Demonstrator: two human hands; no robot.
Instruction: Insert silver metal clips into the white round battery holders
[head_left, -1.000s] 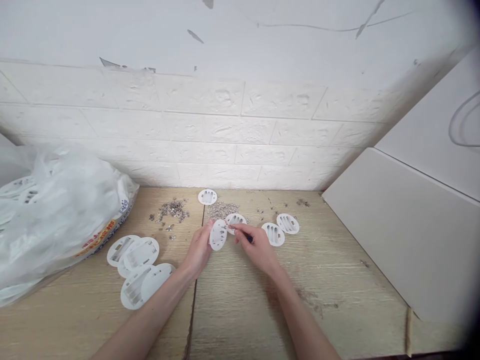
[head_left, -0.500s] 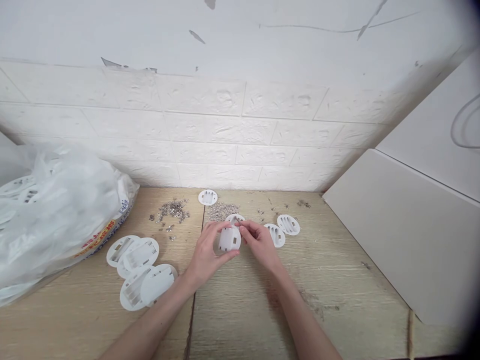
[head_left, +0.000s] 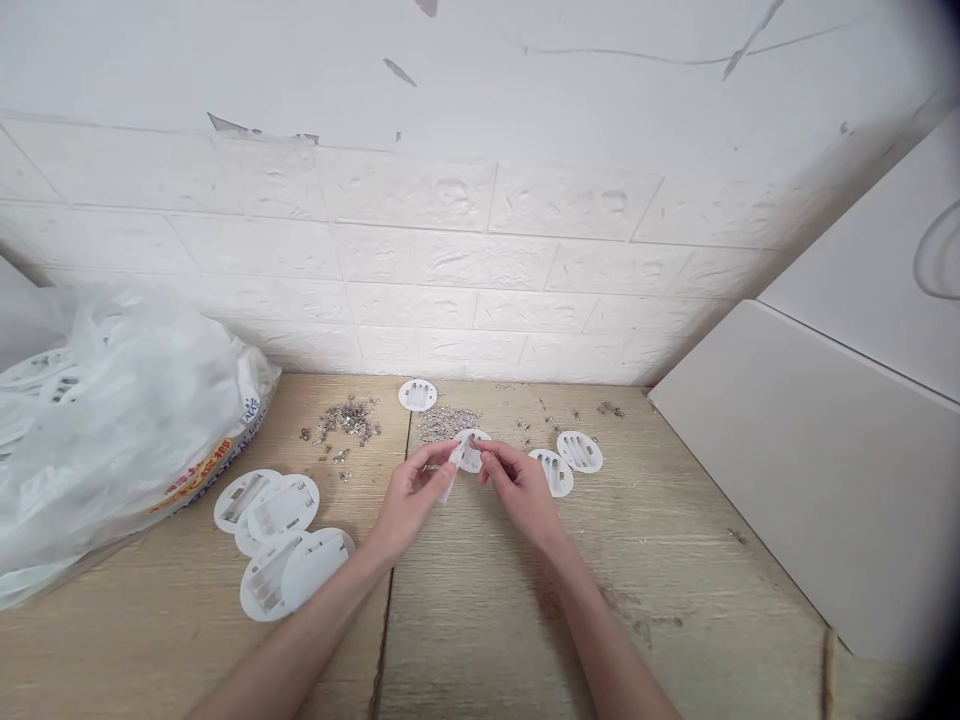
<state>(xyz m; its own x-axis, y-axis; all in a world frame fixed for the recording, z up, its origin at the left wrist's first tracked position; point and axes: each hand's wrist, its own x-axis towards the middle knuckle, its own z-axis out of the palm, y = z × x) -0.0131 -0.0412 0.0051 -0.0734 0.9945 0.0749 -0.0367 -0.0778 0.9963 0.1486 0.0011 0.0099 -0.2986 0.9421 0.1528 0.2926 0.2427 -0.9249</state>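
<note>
My left hand (head_left: pixel 411 502) pinches a white round plastic battery holder (head_left: pixel 448 488), now turned almost edge-on. Close to its upper edge, my right hand (head_left: pixel 523 492) has thumb and forefinger pressed together on something thin and small that I cannot make out. Just behind the fingers another round holder (head_left: pixel 474 460) lies on the table, partly hidden. To the right of my right hand rest two more holders with slots, a nearer one (head_left: pixel 553 474) and a farther one (head_left: pixel 580 452). A pile of small shiny metal contacts (head_left: pixel 448 422) lies beyond my hands.
On the left, several white holders (head_left: pixel 283 508) overlap near my forearm. A second heap of metal pieces (head_left: pixel 351 422) lies behind them. A large plastic bag (head_left: pixel 142 420) fills the left side. One holder (head_left: pixel 417 395) sits by the wall; a pale panel (head_left: pixel 795 470) leans at right.
The holder in my left hand has tilted from facing me to nearly edge-on, and the left fingers have drawn in around it. My right hand stays close beside it.
</note>
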